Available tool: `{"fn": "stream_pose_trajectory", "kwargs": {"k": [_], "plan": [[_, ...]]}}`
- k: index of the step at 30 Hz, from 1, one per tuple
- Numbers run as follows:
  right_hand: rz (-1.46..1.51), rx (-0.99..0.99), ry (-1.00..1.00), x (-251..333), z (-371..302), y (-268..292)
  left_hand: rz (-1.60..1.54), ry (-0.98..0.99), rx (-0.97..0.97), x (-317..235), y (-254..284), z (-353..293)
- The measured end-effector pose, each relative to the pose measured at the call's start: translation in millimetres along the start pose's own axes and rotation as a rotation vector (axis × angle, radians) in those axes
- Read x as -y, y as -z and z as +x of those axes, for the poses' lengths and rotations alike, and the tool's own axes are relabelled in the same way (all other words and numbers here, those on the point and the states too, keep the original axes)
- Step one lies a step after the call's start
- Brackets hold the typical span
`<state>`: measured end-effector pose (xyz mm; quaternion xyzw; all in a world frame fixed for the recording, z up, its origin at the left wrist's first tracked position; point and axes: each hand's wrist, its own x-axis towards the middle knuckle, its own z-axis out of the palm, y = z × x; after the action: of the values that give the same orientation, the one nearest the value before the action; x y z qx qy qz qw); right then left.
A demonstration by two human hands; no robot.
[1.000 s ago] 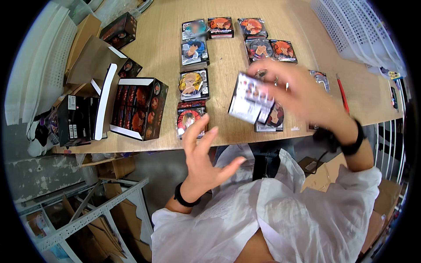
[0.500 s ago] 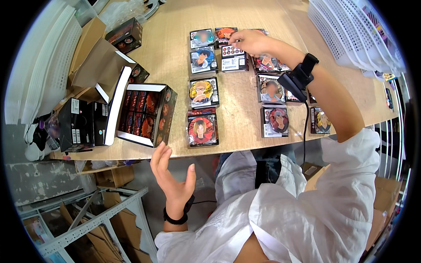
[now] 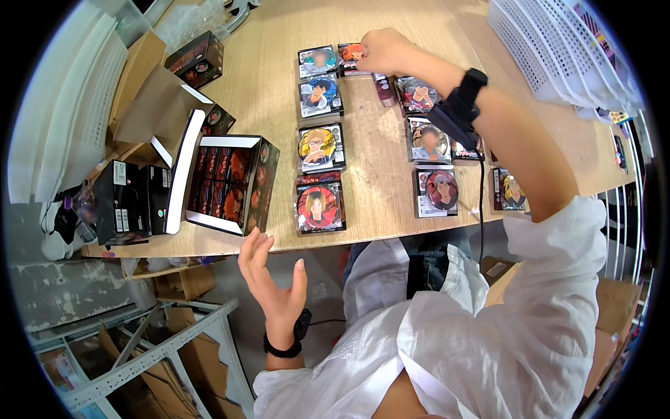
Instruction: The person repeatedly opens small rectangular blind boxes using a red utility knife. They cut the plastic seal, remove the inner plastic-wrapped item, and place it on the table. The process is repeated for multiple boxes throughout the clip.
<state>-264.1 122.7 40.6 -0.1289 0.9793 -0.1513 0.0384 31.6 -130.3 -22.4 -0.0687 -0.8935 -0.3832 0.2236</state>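
My right hand [image 3: 386, 53] is at the far middle of the table, its fingers closed round the top of a small dark box [image 3: 384, 91]. Only a narrow maroon side of that box shows below the hand. Just left of it lies a box with a red-orange round badge [image 3: 351, 53]. My left hand [image 3: 269, 283] hangs by the front table edge with its fingers apart, holding nothing. Its fingertips are close to the corner of an open black display box [image 3: 264, 185] filled with small dark boxes. A boxed blue badge [image 3: 321, 96] and a boxed red badge [image 3: 320, 208] lie in the left column.
More boxed badges [image 3: 428, 140] stand in stacks right of the middle. White perforated baskets [image 3: 551, 56] are at the far right, others [image 3: 77, 91] at the left. An open cardboard carton [image 3: 150, 105] and black boxes [image 3: 132, 199] crowd the left side. A cable [image 3: 481, 202] hangs from my right wrist.
My right hand has moved slightly left and away from me. The small box, lying flat with its printed back showing, is now turned up in that hand. My left hand is nearly still.
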Motion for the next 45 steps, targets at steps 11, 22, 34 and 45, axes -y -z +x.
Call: {"fn": "stream_pose_trajectory", "kwargs": {"k": [11,22,34,45], "plan": [[0.264,0.258,-0.066,3.4,1.9,-11.7,0.031,-0.012,0.013,1.2,1.0,-4.3],[0.409,0.196,0.328,2.8,-59.8,43.0,0.033,-0.035,-0.049,-5.4,9.7,4.6],[0.403,-0.044,0.16,-55.0,-258.0,88.5,0.471,-0.097,-0.174,2.8,41.1,79.0],[0.563,-0.274,-0.322,-192.6,-342.9,72.0,0.8,0.041,0.113,25.7,40.3,111.2]]}}
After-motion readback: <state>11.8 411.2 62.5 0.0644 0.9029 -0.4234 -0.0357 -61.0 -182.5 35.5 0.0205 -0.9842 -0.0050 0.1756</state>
